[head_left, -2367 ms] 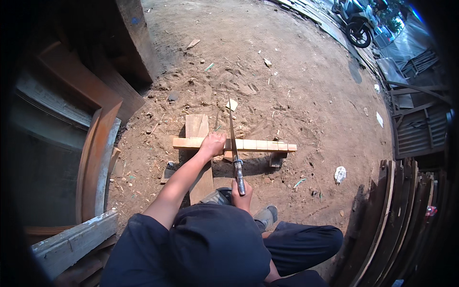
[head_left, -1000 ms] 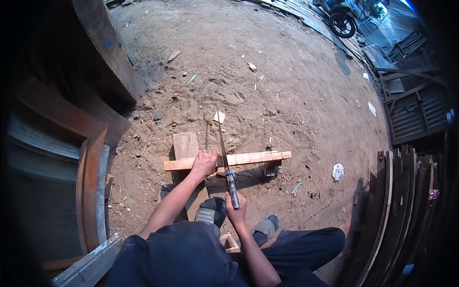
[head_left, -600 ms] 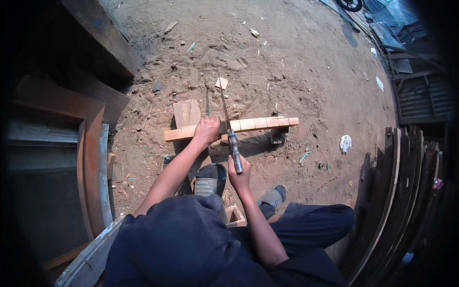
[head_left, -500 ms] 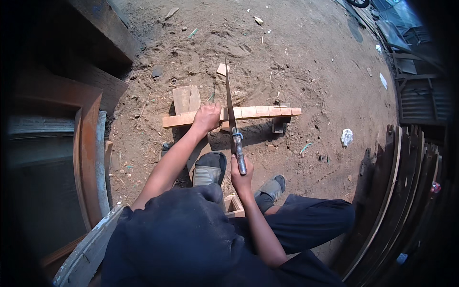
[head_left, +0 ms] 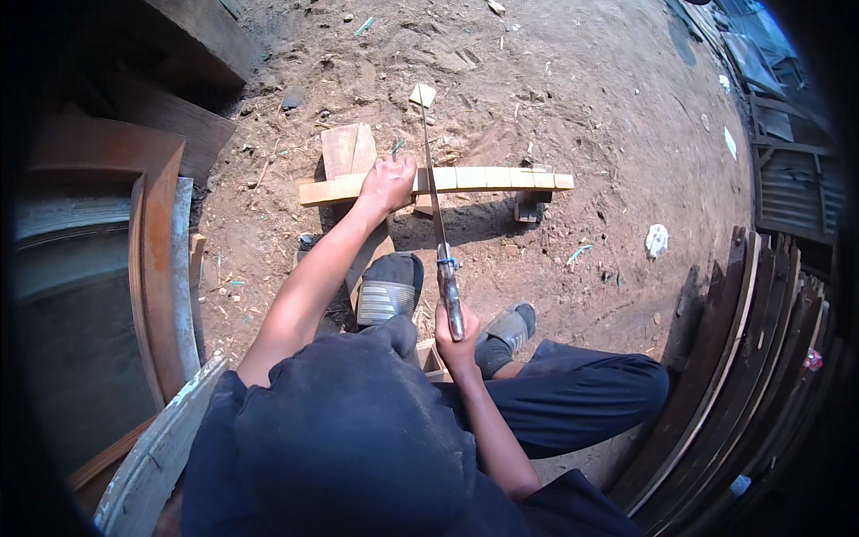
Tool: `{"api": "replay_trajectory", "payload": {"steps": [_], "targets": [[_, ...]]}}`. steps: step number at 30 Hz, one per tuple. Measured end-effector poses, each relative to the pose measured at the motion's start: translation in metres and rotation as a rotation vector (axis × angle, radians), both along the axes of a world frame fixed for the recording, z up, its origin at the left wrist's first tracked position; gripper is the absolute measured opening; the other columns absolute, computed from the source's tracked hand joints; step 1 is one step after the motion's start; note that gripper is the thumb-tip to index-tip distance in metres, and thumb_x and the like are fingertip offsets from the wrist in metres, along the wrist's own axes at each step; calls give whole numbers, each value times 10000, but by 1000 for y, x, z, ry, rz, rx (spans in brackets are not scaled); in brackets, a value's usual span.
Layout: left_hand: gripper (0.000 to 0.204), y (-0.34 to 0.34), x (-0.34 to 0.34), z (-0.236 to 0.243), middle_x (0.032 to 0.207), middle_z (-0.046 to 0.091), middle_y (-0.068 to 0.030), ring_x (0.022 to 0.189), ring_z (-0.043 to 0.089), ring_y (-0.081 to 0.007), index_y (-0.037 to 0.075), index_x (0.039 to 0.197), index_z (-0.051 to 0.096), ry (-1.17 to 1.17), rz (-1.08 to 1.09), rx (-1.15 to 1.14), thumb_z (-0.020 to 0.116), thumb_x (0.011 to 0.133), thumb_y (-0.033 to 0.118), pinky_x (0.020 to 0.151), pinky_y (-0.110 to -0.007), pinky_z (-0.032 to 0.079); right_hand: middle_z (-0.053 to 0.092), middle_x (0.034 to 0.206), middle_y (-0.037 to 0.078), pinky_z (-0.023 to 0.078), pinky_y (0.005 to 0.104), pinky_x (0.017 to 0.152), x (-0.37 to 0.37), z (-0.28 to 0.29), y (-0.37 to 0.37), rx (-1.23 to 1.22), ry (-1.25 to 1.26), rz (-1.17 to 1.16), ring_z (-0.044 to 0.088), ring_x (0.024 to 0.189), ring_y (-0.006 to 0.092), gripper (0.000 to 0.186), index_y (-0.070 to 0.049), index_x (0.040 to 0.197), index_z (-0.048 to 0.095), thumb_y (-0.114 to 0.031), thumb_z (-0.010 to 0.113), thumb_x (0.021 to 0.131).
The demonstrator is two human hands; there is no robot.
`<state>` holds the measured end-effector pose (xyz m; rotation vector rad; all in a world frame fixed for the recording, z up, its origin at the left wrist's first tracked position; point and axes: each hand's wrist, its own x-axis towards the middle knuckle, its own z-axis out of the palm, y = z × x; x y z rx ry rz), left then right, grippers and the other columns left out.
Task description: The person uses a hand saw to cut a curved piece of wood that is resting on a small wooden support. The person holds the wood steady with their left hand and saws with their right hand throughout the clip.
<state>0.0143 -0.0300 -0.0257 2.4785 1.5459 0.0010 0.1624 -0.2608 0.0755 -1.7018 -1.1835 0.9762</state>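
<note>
My left hand (head_left: 387, 183) grips a long pale wooden batten (head_left: 489, 178) marked crosswise into several segments, pressing on it left of the saw. The batten lies across an upright-grained board (head_left: 347, 148) at the left and a small dark block (head_left: 528, 209) at the right. In my right hand (head_left: 455, 345) is the wooden-handled handsaw (head_left: 450, 291), a blue tie near the handle's top; its long narrow blade crosses the batten and points away from me. My sandalled feet (head_left: 388, 291) are below the batten, with an open wooden box (head_left: 431, 362) between my legs, partly hidden.
Old wooden door frames (head_left: 157, 268) and a thick post (head_left: 206, 40) stand at the left. Dark planks (head_left: 734, 358) are stacked at the right, with a corrugated metal panel (head_left: 792, 192) beyond. Offcuts, chips and a white crumpled scrap (head_left: 657, 242) lie on the dirt ground.
The saw and my right hand have drawn back toward my body relative to the batten. My left hand stays on the wood. The view has shifted, so the ground sits higher in the picture.
</note>
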Motion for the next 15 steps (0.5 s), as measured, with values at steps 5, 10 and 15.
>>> {"api": "replay_trajectory", "payload": {"steps": [5, 10, 15], "targets": [[205, 2, 3, 5, 815, 668, -213, 799, 673, -351, -17, 877, 551, -57, -1, -29, 611, 698, 61, 704, -428, 552, 467, 551, 68, 371, 303, 481, -6, -1, 40, -35, 77, -29, 431, 519, 88, 165, 16, 699, 530, -45, 572, 847], [203, 3, 7, 13, 815, 672, -198, 803, 671, -355, -16, 866, 551, -22, -9, -54, 617, 697, 75, 735, -426, 544, 447, 542, 66, 342, 308, 473, -17, 1, 84, -34, 111, -64, 401, 506, 95, 206, 11, 688, 514, -75, 573, 866], [228, 3, 2, 5, 827, 675, -198, 797, 673, -350, -18, 878, 555, -28, 13, 5, 626, 694, 96, 743, -422, 547, 560, 587, 110, 443, 305, 512, 0, 9, -21, -8, -20, 12, 563, 530, 133, 90, 32, 767, 603, -30, 588, 830]]}}
